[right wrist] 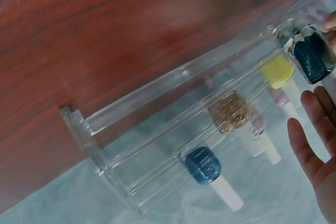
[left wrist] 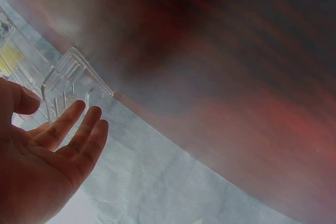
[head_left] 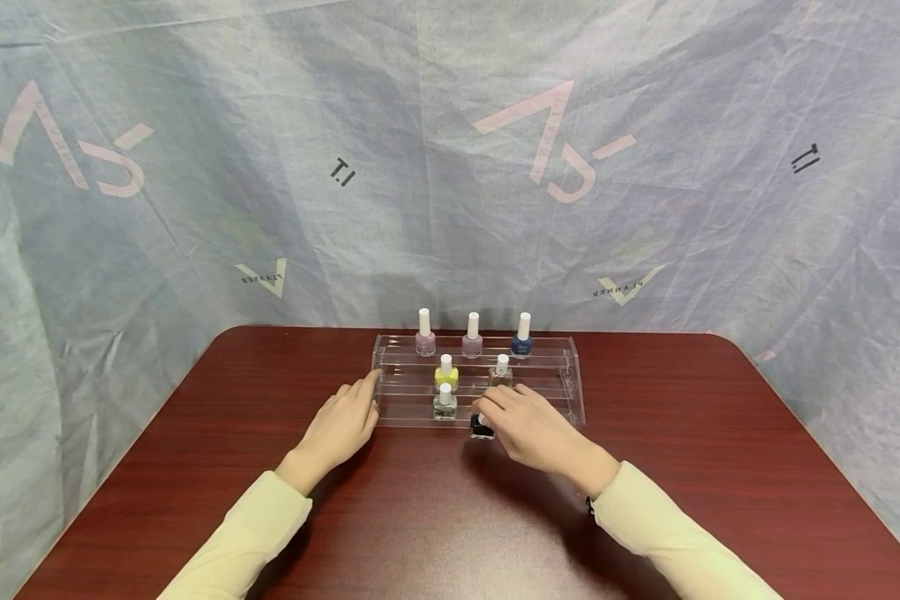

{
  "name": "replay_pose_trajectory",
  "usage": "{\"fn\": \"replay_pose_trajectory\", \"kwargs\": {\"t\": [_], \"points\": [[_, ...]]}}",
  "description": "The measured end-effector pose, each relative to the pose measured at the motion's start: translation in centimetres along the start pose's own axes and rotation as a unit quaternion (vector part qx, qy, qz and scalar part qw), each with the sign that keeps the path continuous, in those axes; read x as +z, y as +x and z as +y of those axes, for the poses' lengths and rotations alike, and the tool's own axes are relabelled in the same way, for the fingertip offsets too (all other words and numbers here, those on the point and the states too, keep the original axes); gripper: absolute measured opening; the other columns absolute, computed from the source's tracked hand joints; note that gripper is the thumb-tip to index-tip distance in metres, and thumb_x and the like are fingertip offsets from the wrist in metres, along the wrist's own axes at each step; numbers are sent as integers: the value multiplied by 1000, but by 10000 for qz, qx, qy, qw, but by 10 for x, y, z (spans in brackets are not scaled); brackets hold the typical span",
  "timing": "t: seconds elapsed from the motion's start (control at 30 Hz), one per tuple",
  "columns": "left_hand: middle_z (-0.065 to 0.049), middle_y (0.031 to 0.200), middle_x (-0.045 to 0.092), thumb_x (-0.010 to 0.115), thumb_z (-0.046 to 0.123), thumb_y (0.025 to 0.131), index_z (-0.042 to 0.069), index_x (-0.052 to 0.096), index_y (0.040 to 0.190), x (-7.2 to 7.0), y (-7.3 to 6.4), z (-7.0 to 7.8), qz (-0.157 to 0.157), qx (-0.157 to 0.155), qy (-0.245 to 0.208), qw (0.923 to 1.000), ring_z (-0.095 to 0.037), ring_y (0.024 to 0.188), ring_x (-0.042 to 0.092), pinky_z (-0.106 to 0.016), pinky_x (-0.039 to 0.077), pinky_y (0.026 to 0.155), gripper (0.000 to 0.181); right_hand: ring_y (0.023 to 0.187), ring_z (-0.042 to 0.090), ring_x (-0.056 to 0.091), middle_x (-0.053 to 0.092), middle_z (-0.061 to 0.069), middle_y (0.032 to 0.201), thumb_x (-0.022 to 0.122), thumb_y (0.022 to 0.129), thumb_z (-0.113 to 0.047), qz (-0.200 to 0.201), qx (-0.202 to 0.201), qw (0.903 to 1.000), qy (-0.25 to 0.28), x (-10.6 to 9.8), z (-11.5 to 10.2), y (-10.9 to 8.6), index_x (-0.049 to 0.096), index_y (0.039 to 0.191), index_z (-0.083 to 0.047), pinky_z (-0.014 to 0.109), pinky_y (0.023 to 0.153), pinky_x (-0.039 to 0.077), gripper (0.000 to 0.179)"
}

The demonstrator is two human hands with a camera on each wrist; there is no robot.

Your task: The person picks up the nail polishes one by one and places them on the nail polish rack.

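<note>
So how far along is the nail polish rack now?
Five bottles stand on the clear rack: three on the top step, the yellow bottle and others lower. The right hand holds the dark bottle at the rack's front; the left hand touches its end. Only that bottle remains.

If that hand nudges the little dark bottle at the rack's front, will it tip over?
Probably yes: the dark bottle looks narrow-based with a tall cap, standing on smooth table. It looks like glass, so likely slippery and breakable. The right hand already touches it.
</note>
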State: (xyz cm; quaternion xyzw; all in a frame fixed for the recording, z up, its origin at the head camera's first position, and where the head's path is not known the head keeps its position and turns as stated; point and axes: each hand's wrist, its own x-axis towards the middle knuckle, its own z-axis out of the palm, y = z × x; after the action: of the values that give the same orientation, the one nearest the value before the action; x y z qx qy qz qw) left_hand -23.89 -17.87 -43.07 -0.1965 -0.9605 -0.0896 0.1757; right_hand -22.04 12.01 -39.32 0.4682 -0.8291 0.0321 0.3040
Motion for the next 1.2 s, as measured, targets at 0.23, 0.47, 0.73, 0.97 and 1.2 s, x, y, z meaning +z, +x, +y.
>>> {"fn": "replay_pose_trajectory", "kwargs": {"t": [0.23,0.47,0.73,0.97,1.2], "points": [[-13,115,60,48,16,90,4,36,137,-1,1,1,-20,-21,-16,10000,-29,98,57,-42,48,79,50,76,16,54,55,0,84,62,81,-10,86,95,9998,-174,-3,12,0,58,93,-11,27,60,39,13],[-12,113,60,48,16,91,4,36,137,0,1,0,-44,-48,-18,10000,-29,97,57,-42,48,79,50,81,18,58,57,0,88,63,80,-9,7,315,9993,-176,-5,19,1,59,97,-11,30,69,46,18],[-12,115,60,49,16,90,3,36,137,1,1,0,-66,-58,-27,10000,-29,98,57,-42,48,80,50,84,19,57,56,2,88,60,84,-10,-63,538,9984,-163,-1,27,-1,59,97,-9,32,70,45,14],[-13,115,60,48,16,90,4,36,137,1,0,0,-48,-43,-43,10000,-29,99,57,-42,48,80,50,85,19,58,57,3,89,63,82,-10,-61,555,9984,-106,4,30,-3,59,100,-8,33,70,45,19],[-13,115,60,49,16,90,3,36,137,1,0,0,-14,-25,-17,10000,-29,97,58,-41,48,80,50,89,19,59,58,2,91,60,85,-11,-268,617,9977,-53,8,29,-5,59,101,-9,33,70,47,16]]}}
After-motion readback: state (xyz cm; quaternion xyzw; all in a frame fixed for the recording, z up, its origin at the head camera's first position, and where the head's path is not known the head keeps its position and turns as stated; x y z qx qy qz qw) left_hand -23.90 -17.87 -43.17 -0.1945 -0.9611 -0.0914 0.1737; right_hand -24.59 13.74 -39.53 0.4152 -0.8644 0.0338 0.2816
